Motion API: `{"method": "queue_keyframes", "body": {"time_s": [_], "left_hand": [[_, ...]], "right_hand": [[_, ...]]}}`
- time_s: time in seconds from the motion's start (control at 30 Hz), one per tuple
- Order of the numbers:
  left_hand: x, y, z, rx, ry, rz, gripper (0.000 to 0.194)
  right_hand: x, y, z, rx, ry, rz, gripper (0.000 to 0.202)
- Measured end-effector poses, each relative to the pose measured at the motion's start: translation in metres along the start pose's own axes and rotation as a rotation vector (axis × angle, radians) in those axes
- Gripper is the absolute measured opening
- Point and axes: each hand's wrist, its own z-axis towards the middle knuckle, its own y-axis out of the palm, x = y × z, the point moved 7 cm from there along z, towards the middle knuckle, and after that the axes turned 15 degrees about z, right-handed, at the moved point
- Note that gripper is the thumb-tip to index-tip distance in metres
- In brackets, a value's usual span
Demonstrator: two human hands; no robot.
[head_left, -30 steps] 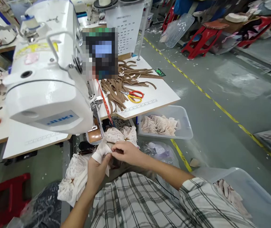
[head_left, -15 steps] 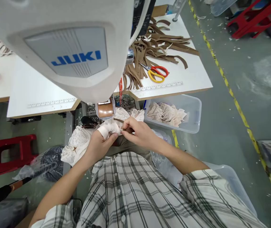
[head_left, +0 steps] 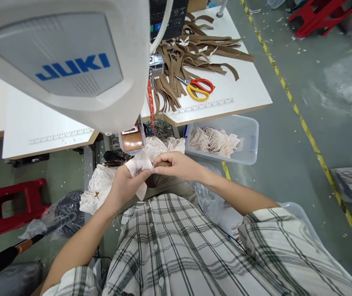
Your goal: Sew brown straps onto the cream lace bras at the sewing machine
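Observation:
My left hand (head_left: 123, 185) is closed on a piece of pale fabric (head_left: 139, 163), its thumb pressing the near side. A loose flap of that fabric hangs below the thumb. My right hand (head_left: 177, 166) pinches the fabric's right edge, with thumb and forefinger meeting close to my left thumb; the other fingers are curled. Both hands are over my lap, just below the head of a white JUKI sewing machine (head_left: 80, 68). White lacy fabric (head_left: 98, 187) is bunched to the left of my hands, and more patterned white cloth (head_left: 155, 146) lies behind them.
On the white tabletop (head_left: 249, 92) lie brown strips (head_left: 171, 84) and red-and-yellow-handled scissors (head_left: 199, 91). A clear plastic bin (head_left: 249, 142) with folded pale pieces stands right of my hands. At left is a red stool (head_left: 21, 195).
My view has shifted, so the machine appears further left. The fabric has been turned, and a flap now hangs below my left hand. The thin brown strip near my right fingers no longer shows.

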Motion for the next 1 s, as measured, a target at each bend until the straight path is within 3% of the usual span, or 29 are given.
{"method": "queue_keyframes", "body": {"time_s": [0.27, 0.57, 0.67, 0.83, 0.93, 1.0], "left_hand": [[-0.012, 0.005, 0.004, -0.028, -0.133, -0.138, 0.033], [-0.009, 0.013, 0.000, -0.001, -0.186, -0.338, 0.028], [-0.017, 0.011, -0.008, -0.001, -0.178, -0.374, 0.038], [-0.035, 0.011, -0.030, 0.224, -0.069, -0.759, 0.085], [-0.027, 0.013, -0.037, 0.175, 0.030, -0.813, 0.103], [-0.016, -0.006, -0.039, 0.236, 0.173, -0.694, 0.097]], "right_hand": [[0.019, 0.007, -0.002, 0.052, 0.210, 0.301, 0.026], [-0.008, 0.006, -0.010, 0.121, -0.044, 0.037, 0.016], [-0.020, 0.006, -0.009, 0.048, -0.022, 0.116, 0.012], [-0.054, 0.005, 0.004, -0.084, 0.084, 0.331, 0.015], [-0.083, 0.017, 0.016, -0.283, 0.111, 0.283, 0.016], [-0.100, 0.022, 0.025, -0.366, 0.083, 0.120, 0.014]]}}
